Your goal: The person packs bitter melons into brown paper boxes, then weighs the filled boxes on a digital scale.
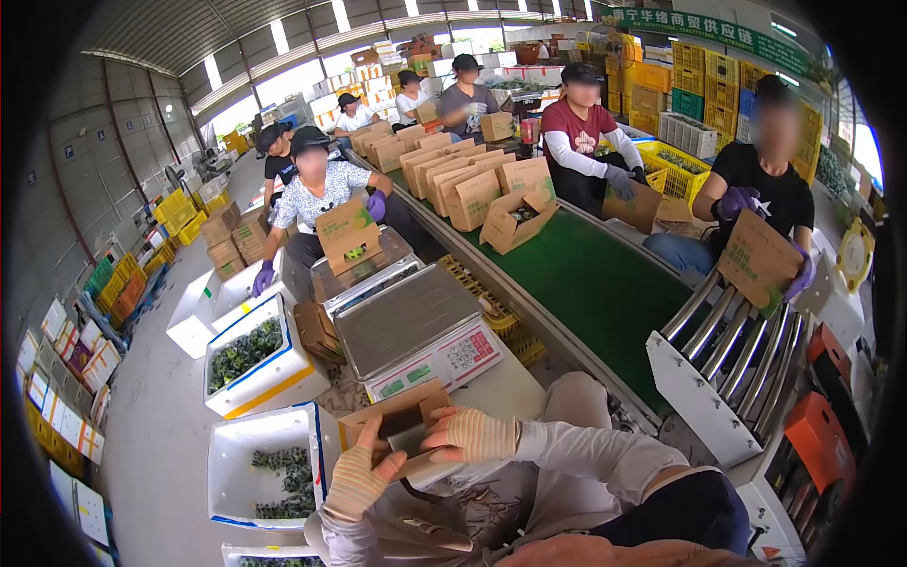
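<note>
Between my hands is a small brown cardboard box (402,404) with its flaps raised and its inside showing. My left hand (359,474), in a striped fingerless wrap, grips the box's near left side. From the right, my right hand (468,437), wrapped the same way, has its fingers bent over the box's edge. The box's underside is hidden. Just beyond it stands a weighing scale (408,321) with a bare metal plate and a pink-and-white key panel. Left of the box is a white foam box (227,463) holding dark green produce.
A green conveyor belt (586,274) carries several cardboard boxes (472,200). Metal rollers (732,340) stand at its near right end. Several people work on both sides; one at the right (765,189) holds a carton. Another foam box (269,387) of produce lies left of the scale.
</note>
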Motion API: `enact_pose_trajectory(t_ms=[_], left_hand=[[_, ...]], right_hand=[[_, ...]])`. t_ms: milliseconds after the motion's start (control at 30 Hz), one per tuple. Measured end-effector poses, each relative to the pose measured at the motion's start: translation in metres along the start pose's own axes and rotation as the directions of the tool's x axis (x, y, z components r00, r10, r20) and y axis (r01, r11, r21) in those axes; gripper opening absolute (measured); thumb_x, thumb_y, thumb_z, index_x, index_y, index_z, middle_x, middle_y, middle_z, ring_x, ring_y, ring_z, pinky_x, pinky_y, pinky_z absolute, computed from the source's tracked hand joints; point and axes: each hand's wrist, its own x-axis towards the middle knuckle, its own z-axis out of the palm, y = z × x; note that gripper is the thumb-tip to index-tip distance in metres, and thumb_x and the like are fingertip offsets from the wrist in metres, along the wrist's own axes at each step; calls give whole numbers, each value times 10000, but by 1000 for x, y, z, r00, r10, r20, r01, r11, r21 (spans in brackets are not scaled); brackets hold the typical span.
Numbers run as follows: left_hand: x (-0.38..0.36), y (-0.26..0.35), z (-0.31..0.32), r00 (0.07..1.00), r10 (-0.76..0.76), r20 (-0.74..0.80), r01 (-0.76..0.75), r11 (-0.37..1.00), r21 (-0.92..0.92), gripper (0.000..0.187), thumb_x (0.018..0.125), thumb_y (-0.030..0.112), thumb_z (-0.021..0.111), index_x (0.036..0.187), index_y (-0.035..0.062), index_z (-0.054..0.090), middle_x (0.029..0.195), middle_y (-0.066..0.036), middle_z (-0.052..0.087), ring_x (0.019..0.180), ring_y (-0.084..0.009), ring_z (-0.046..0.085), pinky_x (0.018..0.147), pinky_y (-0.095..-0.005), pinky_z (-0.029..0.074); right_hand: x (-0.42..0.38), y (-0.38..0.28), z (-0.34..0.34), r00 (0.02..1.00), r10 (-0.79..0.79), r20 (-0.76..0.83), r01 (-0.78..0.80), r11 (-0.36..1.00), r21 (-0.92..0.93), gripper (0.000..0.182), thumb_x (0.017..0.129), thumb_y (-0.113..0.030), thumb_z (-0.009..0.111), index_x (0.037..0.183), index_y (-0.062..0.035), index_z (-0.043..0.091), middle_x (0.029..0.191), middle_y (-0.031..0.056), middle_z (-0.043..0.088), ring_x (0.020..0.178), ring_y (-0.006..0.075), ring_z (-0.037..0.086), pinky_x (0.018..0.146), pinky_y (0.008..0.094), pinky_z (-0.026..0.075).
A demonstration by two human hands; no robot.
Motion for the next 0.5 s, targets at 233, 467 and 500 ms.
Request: enact_pose_trajectory(t_ms=[233,467,500], left_hand=[[24,-21,58,889,8,-458,14,999,44,651,833,300,723,1373,66,445,988,-159,589,876,-311,616,725,-393,510],[51,-31,66,440,248,-863,89,944,316,286,810,172,706,623,-17,602,1029,-186,565,935,-361,516,813,-446,425],[51,-25,63,445,329,-833,104,905,413,188,762,133,741,671,21,621,1040,-162,596,917,-357,534,798,-455,446]], right_hand=[[-13,-21,-18,918,333,216,-372,911,179,389,889,-320,621,1171,-52,616,995,169,627,984,345,601,849,408,486],[-8,-12,-9,829,315,-463,-265,949,170,533,771,-332,752,1211,-87,578,1197,139,554,1119,350,532,917,447,451],[3,-14,-18,822,296,-487,-327,945,21,601,734,-362,779,1227,-93,568,1263,139,518,1179,368,490,953,471,427]])
